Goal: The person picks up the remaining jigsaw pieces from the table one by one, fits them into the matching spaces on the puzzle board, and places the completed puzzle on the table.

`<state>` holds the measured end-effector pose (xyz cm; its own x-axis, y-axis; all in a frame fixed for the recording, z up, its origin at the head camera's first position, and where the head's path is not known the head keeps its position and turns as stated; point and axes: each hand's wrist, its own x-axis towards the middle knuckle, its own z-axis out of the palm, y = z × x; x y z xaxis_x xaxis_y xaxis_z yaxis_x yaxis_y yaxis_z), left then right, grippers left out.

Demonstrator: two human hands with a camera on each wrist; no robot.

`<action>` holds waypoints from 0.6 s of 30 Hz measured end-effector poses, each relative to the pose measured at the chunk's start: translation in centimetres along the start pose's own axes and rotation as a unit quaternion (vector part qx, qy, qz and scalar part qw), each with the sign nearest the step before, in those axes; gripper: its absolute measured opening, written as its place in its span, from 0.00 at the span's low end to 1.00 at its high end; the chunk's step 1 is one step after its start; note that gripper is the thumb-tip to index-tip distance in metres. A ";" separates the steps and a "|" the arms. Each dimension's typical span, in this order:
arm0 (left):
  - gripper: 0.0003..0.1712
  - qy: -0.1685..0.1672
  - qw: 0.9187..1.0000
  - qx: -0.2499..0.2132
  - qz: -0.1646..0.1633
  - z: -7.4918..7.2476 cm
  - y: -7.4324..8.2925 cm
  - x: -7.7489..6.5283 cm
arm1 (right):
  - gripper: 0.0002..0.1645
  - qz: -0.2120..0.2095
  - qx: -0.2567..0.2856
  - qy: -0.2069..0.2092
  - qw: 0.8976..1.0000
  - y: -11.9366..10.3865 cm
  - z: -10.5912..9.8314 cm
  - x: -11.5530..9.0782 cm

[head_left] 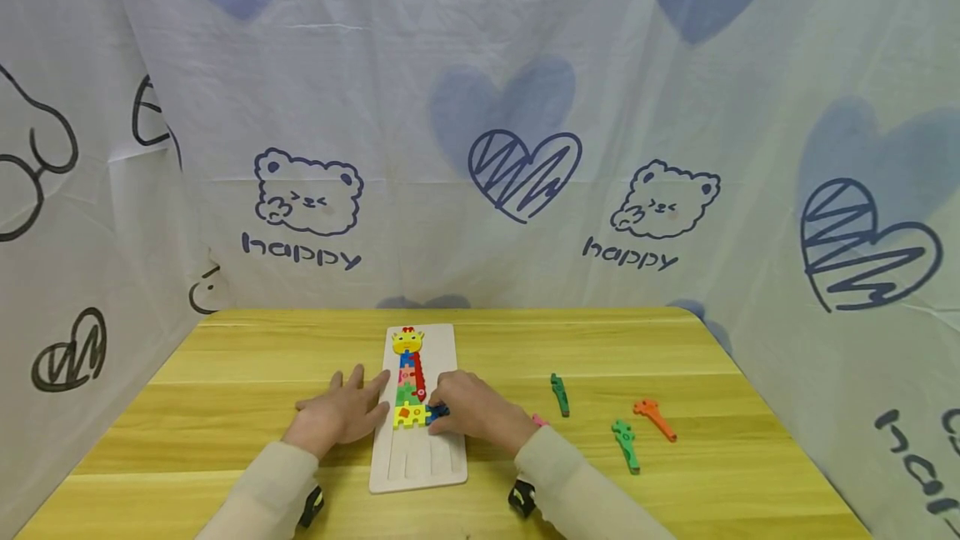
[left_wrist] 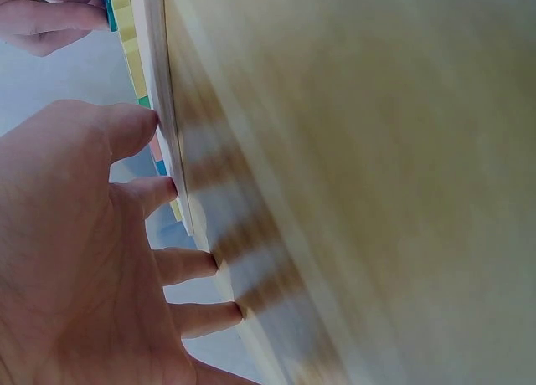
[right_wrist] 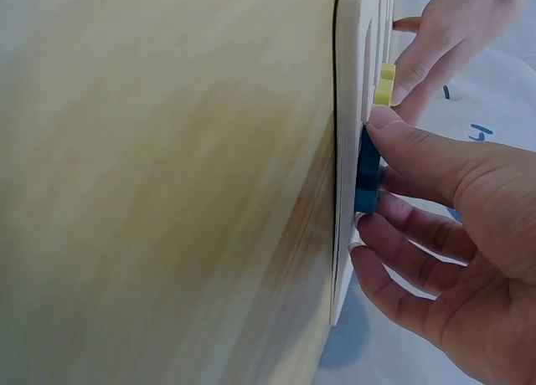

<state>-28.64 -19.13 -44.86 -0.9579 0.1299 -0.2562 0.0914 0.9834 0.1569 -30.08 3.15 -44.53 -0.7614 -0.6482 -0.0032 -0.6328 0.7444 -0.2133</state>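
A pale wooden puzzle board [head_left: 441, 348] lies on the table, carrying a giraffe puzzle: a yellow head [head_left: 408, 342], a neck of blue, pink and green pieces with a red piece [head_left: 418, 373] alongside, and a yellow piece [head_left: 409, 416] below. My right hand [head_left: 476, 409] pinches a dark blue puzzle piece [right_wrist: 367, 171] between thumb and fingers, against the board beside the yellow piece. My left hand [head_left: 343, 411] has its fingers spread, with thumb and index finger touching the board's left edge in the left wrist view.
Right of the board lie a dark green piece [head_left: 559, 395], a lighter green piece [head_left: 626, 446] and an orange piece [head_left: 656, 420]. A pink piece [head_left: 540, 420] is partly hidden behind my right forearm. A printed white cloth [head_left: 420, 232] hangs behind the table.
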 end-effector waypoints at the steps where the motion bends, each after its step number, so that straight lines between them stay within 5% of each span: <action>1: 0.36 0.000 1.000 0.000 0.000 0.0 0.0 0.0 | 0.22 0.000 0.002 -0.001 1.000 0.0 0.0 0.0; 18: 0.36 -0.001 1.000 -0.001 0.001 0.0 0.0 0.0 | 0.22 -0.010 0.011 0.007 1.000 0.4 0.2 0.1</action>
<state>-28.62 -19.16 -44.89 -0.9572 0.1318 -0.2576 0.0926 0.9829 0.1590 -30.36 3.33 -44.84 -0.7507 -0.6604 0.0158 -0.6449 0.7275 -0.2341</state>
